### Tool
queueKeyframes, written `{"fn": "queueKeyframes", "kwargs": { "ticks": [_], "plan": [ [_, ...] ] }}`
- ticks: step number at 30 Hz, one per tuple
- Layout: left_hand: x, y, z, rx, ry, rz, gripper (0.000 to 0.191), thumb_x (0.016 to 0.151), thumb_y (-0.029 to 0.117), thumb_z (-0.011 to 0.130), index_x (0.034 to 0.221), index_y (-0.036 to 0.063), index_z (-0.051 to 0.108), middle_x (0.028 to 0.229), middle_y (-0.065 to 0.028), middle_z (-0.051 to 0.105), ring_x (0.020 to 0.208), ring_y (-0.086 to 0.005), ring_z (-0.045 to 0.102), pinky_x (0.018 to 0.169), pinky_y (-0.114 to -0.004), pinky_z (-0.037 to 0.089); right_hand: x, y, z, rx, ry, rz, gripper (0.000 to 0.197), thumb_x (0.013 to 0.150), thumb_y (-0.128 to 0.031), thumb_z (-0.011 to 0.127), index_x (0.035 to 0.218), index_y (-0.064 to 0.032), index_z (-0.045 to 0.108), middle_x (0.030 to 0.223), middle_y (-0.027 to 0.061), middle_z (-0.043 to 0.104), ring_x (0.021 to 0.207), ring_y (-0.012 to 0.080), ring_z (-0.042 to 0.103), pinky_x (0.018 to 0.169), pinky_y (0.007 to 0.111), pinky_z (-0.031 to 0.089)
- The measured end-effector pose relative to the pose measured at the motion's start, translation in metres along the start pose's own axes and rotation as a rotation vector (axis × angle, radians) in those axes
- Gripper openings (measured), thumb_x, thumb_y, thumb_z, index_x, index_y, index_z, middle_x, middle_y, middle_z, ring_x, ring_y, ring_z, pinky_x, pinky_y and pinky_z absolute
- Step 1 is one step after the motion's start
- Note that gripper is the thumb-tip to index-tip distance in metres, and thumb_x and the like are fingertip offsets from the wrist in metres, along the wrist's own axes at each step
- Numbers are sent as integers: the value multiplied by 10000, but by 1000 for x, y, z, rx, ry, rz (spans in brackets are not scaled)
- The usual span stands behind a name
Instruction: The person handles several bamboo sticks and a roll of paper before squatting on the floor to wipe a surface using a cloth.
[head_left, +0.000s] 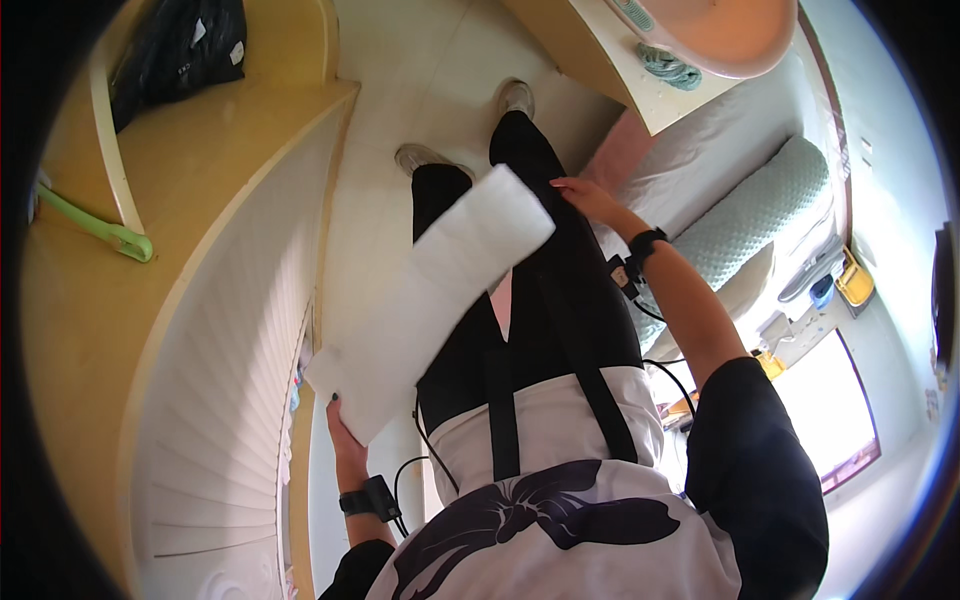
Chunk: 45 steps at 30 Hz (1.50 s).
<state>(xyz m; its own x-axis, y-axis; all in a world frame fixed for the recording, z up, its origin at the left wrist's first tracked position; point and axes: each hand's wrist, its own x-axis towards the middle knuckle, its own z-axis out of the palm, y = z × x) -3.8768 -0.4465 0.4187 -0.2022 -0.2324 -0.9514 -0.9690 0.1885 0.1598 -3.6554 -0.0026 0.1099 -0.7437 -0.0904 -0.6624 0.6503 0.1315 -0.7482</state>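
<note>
A long white strip of soft sheet material (427, 307), perhaps padding or folded cloth, slants across the front of my black trousers (570, 315). My left hand (349, 435) grips its near end, with the thumb on top and the other fingers hidden beneath. The far end reaches over my thighs. Just right of that end is my right hand (589, 199), its fingers extended and nothing seen in them. A gap shows between those fingertips and the strip. Both wrists wear black straps with small devices and cables.
Along the left runs a yellowish cabinet (247, 187) with slatted doors, a black plastic bag (187, 60) and a green plastic handle (97, 221). A pink basin (720, 37) and a grey-green cloth (667, 67) sit at upper right. Beyond lies a bed with a textured bolster (765, 210).
</note>
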Motion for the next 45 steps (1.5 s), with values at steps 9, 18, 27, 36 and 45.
{"fn": "queueKeyframes", "kwargs": {
  "ticks": [9,18,27,36,45],
  "plan": [
    [-9,-24,-28,-59,164,-38,556,876,408,472,1308,68,395,1205,-93,541,1082,-230,553,889,-362,467,-61,-104,36,-526,-236,-79,405,953,-386,359,1221,-138,534,1395,68,410,1350,338,267,1070,574,201],
    [2,-12,-12,7,108,-89,597,859,410,495,1324,52,379,1228,-108,531,1106,-242,546,911,-371,463,-159,-179,27,-243,-541,-501,465,901,-310,493,1318,-106,464,1403,117,383,1328,259,326,1091,545,173],
    [-4,-12,-27,-48,-17,85,568,812,306,534,1293,34,402,1203,-118,536,1086,-252,551,906,-381,471,-209,-14,-15,-230,-56,908,695,926,-579,325,917,27,666,950,226,651,927,339,637,811,411,473],
    [-101,98,110,128,-719,540,809,597,-6,703,1335,25,373,1228,-102,542,1127,-234,530,960,-370,424,-198,-305,-116,-869,591,-190,566,731,-29,611,1273,-69,453,1074,141,566,994,315,546,799,391,487],
    [-233,136,181,276,-1213,825,1023,574,268,820,1404,75,254,1355,-81,393,1258,-245,388,1034,-401,333,-227,-546,-75,-308,129,-851,954,594,-308,830,1362,-37,334,1263,225,484,1130,394,498,964,423,407]
  ]
}}
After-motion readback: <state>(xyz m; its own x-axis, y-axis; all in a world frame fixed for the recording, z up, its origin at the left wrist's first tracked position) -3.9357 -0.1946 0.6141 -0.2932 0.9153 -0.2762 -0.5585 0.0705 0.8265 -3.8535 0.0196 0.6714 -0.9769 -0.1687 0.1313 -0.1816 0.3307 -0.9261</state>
